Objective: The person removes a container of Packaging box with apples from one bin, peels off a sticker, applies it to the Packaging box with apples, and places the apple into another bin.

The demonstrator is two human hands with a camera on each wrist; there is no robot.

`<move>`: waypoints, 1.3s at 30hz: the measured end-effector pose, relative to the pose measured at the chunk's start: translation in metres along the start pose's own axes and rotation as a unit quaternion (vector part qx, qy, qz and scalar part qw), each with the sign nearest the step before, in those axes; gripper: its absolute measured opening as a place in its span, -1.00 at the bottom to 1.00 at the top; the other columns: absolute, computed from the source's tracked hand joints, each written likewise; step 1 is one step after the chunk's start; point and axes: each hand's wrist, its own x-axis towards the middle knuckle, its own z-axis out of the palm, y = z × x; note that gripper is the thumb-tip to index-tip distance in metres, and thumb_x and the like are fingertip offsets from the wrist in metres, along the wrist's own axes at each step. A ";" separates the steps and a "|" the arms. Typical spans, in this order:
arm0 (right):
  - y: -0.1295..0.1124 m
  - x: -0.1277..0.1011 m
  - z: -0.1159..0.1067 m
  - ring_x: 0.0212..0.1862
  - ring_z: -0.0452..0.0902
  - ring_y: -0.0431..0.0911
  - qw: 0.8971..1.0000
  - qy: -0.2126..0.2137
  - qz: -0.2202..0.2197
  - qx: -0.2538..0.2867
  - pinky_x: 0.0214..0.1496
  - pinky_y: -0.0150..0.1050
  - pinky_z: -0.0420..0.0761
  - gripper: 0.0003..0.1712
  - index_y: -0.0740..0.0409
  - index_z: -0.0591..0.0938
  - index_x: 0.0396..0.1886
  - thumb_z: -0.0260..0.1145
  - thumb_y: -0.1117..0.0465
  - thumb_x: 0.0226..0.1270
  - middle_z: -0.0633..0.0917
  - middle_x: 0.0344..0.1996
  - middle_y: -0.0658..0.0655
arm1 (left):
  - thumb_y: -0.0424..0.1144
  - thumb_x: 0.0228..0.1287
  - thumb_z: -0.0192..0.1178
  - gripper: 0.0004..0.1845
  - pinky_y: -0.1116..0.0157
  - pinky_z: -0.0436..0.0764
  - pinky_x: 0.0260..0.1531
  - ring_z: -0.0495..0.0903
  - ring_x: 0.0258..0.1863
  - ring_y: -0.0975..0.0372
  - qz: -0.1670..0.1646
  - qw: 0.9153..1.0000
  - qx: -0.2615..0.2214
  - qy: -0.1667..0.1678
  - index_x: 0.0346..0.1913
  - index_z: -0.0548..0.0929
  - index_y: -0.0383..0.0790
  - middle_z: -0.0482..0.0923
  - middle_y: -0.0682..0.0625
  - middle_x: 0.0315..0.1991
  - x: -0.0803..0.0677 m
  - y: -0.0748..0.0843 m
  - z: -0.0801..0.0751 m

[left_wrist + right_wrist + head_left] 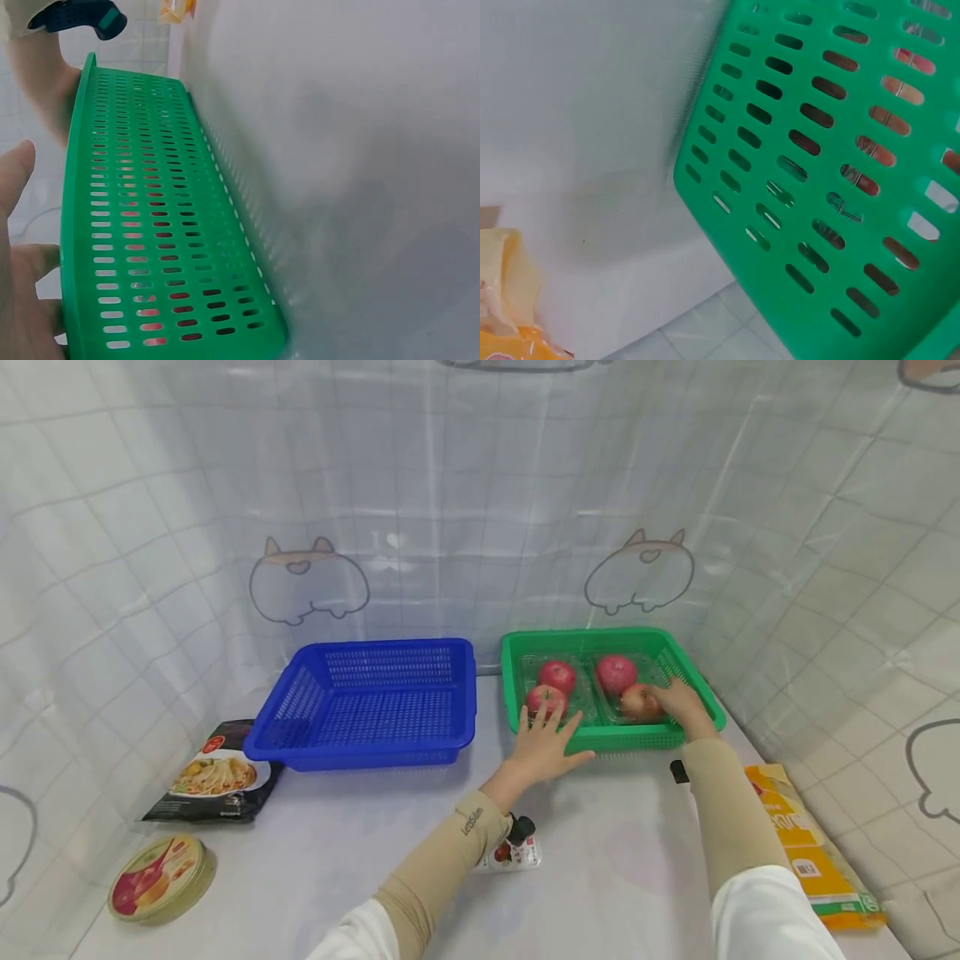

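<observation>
At the lower left of the head view a round tin (161, 878) lies on the table (360, 852), with a dark noodle packet (216, 772) just above it. Right of these, towards the centre, sits the blue basket (367, 703). Beside it stands the green basket (609, 687), which holds two clear trays of red apples (557, 676). Your left hand (546, 747) lies with fingers spread flat, its fingertips over the green basket's front rim, gripping nothing. Your right hand (678, 702) reaches inside the green basket at its right side, fingers curled on an apple (637, 700) in the right tray. At the lower right edge a yellow packet (813, 852) lies on the table.
</observation>
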 end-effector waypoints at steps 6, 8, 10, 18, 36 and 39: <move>-0.003 0.004 -0.001 0.34 -0.11 0.39 1.000 -0.025 0.011 -0.014 0.33 0.17 0.06 -0.12 0.61 -0.05 0.32 -0.21 -0.11 0.39 -0.01 0.31 0.58 | 0.40 0.22 -0.25 -0.22 -0.13 -0.21 0.32 -0.20 0.44 0.01 -0.005 1.000 0.009 0.009 0.44 0.02 0.14 -0.09 -0.06 0.46 0.000 0.000 0.004; -0.004 0.005 -0.001 0.31 -0.01 0.37 0.999 -0.024 0.018 -0.022 0.30 0.16 0.13 -0.13 0.63 0.03 0.29 -0.20 -0.11 0.38 0.07 0.28 0.59 | 0.41 0.22 -0.25 -0.21 -0.13 -0.18 0.32 -0.19 0.44 0.01 -0.005 1.000 0.013 0.011 0.44 0.03 0.14 -0.08 -0.06 0.46 0.001 0.000 0.005; -0.004 0.008 0.001 0.29 0.03 0.36 0.999 -0.024 0.028 -0.022 0.30 0.15 0.16 -0.15 0.63 0.08 0.28 -0.17 -0.10 0.37 0.10 0.27 0.58 | 0.42 0.21 -0.27 -0.21 -0.13 -0.16 0.32 -0.18 0.43 0.02 -0.006 1.000 0.020 0.013 0.44 0.04 0.15 -0.07 -0.05 0.45 0.001 0.001 0.007; -0.003 0.022 0.011 0.37 -0.30 0.36 0.996 0.009 0.068 0.065 0.39 0.14 -0.13 -0.08 0.65 -0.06 0.30 -0.06 -0.09 0.36 -0.12 0.33 0.58 | 0.35 0.26 -0.21 -0.27 -0.07 -0.14 0.34 -0.13 0.43 0.04 0.001 0.999 0.026 0.031 0.43 0.10 0.12 -0.03 -0.05 0.44 0.001 -0.001 0.010; -0.003 0.014 -0.006 0.14 0.23 0.16 0.958 0.000 0.094 0.270 0.15 0.08 0.38 -0.06 0.36 -0.29 0.41 -0.01 -0.04 0.38 0.07 0.28 0.37 | 0.23 0.36 -0.23 -0.41 0.04 0.06 0.32 0.10 0.37 0.08 0.011 0.997 0.022 0.068 0.37 0.25 0.09 0.17 -0.01 0.38 -0.001 -0.004 0.013; -0.011 0.006 -0.012 -0.05 0.30 0.07 0.955 0.015 0.091 0.281 0.03 0.01 0.45 -0.09 0.36 -0.23 0.41 -0.01 -0.04 0.37 0.08 0.26 0.34 | 0.21 0.37 -0.20 -0.42 0.02 0.06 0.31 0.10 0.37 0.07 0.013 0.998 0.010 0.068 0.37 0.25 0.07 0.17 -0.02 0.38 0.000 -0.004 0.013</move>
